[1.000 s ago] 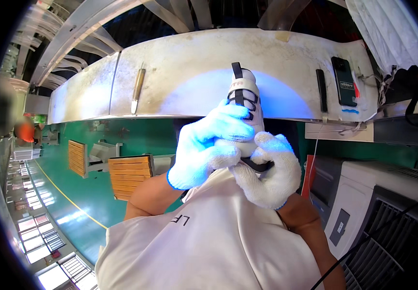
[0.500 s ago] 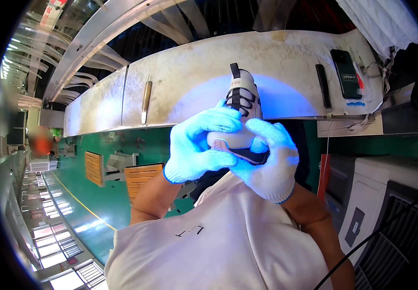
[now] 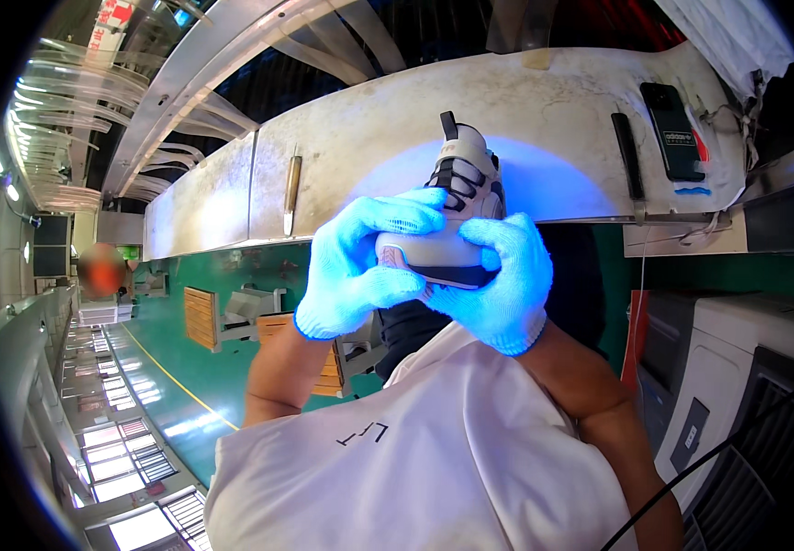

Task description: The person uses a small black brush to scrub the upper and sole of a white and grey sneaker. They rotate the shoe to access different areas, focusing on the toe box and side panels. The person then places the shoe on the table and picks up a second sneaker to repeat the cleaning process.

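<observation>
A pale shoe with black laces, a black heel loop and a dark toe band points its toe toward me at the bench edge. Blue-violet light falls on it and on my gloves. My left hand, in a knitted glove, grips the left side of the toe, fingers on the upper and thumb low by a pinkish patch at the sole. My gloved right hand clasps the toe's right side, its thumb low under the front. The sole's underside is hidden.
A long stained bench runs across ahead. On it lie a knife-like tool with a wooden handle at left, a black bar and a dark phone at right. A grey-white machine stands right; wooden-topped carts stand left.
Both hands have shifted slightly left with the shoe, whose dark toe band now shows more. The right fingers have straightened somewhat along the toe. The whole view has shifted a little.
</observation>
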A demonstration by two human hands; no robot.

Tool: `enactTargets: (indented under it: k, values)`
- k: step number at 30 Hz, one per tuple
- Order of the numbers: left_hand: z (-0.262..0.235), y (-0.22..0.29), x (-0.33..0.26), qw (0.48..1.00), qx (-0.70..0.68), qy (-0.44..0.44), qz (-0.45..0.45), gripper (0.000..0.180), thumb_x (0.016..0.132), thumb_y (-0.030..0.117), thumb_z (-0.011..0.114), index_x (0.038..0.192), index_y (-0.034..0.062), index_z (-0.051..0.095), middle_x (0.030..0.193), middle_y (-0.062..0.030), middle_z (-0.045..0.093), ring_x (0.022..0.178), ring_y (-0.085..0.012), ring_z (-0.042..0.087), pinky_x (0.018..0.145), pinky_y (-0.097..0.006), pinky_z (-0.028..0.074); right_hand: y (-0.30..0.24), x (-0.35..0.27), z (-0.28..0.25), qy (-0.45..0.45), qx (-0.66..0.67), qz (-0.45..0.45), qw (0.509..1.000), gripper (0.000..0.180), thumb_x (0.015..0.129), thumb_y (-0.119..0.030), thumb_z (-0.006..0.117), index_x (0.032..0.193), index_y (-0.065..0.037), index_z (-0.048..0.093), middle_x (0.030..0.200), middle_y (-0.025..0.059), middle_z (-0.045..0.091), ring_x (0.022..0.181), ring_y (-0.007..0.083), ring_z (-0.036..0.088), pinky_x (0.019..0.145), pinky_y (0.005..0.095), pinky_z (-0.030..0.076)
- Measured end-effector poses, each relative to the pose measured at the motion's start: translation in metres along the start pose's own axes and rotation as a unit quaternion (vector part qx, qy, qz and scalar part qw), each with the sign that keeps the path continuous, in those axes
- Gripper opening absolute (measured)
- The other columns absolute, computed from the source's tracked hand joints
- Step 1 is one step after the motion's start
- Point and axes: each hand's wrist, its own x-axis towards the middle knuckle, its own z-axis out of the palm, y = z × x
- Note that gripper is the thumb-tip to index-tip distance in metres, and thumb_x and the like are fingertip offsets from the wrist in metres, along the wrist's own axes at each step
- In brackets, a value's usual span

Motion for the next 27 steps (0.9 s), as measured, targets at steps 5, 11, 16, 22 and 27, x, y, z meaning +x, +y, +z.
enactTargets:
  k: [5, 11, 16, 22, 27]
  values:
    - [0.012, 0.016, 0.002, 0.994, 0.088, 0.028, -0.064, 0.045, 0.076, 0.011, 0.098, 0.114, 0.0008, 0.076, 0.139, -0.0197, 0.074, 0.141, -0.0315, 0.065, 0.122, -0.049, 0.048, -0.002, -0.002, 0.014, 0.005, -0.003, 0.005, 1.0, 0.064, 0.065, -0.034, 0.107, 0.113, -0.012, 0.071, 0.086, 0.0015, 0.061, 0.069, 0.0232, 0.061, 0.062, 0.0385, 0.052]
    - [0.0, 0.012, 0.002, 0.993, 0.111, 0.009, -0.048, 0.048, 0.076, 0.012, 0.098, 0.116, 0.0014, 0.075, 0.143, -0.0193, 0.072, 0.137, -0.0283, 0.066, 0.119, -0.046, 0.05, -0.006, -0.002, 0.014, 0.0, 0.003, 0.015, 1.0, 0.064, 0.065, -0.033, 0.107, 0.114, -0.012, 0.071, 0.087, 0.0015, 0.061, 0.07, 0.0228, 0.062, 0.063, 0.0382, 0.052]
    - [-0.009, 0.004, 0.0, 0.995, 0.08, 0.043, -0.046, 0.052, 0.077, 0.019, 0.1, 0.119, 0.0014, 0.075, 0.143, -0.0179, 0.071, 0.134, -0.026, 0.068, 0.117, -0.045, 0.053, -0.011, -0.005, -0.003, -0.02, 0.014, 0.026, 0.999, 0.064, 0.066, -0.032, 0.106, 0.115, -0.011, 0.071, 0.088, 0.0015, 0.062, 0.071, 0.0225, 0.062, 0.063, 0.038, 0.053]
    - [-0.011, 0.005, 0.005, 0.994, 0.1, 0.024, -0.027, 0.048, 0.078, 0.017, 0.1, 0.117, 0.0021, 0.075, 0.137, -0.0156, 0.074, 0.136, -0.0278, 0.067, 0.119, -0.046, 0.052, -0.015, -0.004, -0.004, -0.035, 0.021, 0.032, 0.999, 0.064, 0.066, -0.03, 0.106, 0.116, -0.011, 0.07, 0.089, 0.0015, 0.062, 0.072, 0.0221, 0.062, 0.064, 0.0377, 0.053]
    - [-0.015, 0.007, 0.01, 0.995, 0.095, 0.009, -0.032, 0.044, 0.078, 0.015, 0.099, 0.112, 0.0018, 0.075, 0.129, -0.0147, 0.076, 0.14, -0.029, 0.066, 0.119, -0.046, 0.051, -0.007, 0.001, -0.001, -0.043, 0.014, 0.028, 0.999, 0.064, 0.067, -0.029, 0.106, 0.117, -0.011, 0.07, 0.09, 0.0015, 0.062, 0.073, 0.0218, 0.062, 0.064, 0.0374, 0.053]
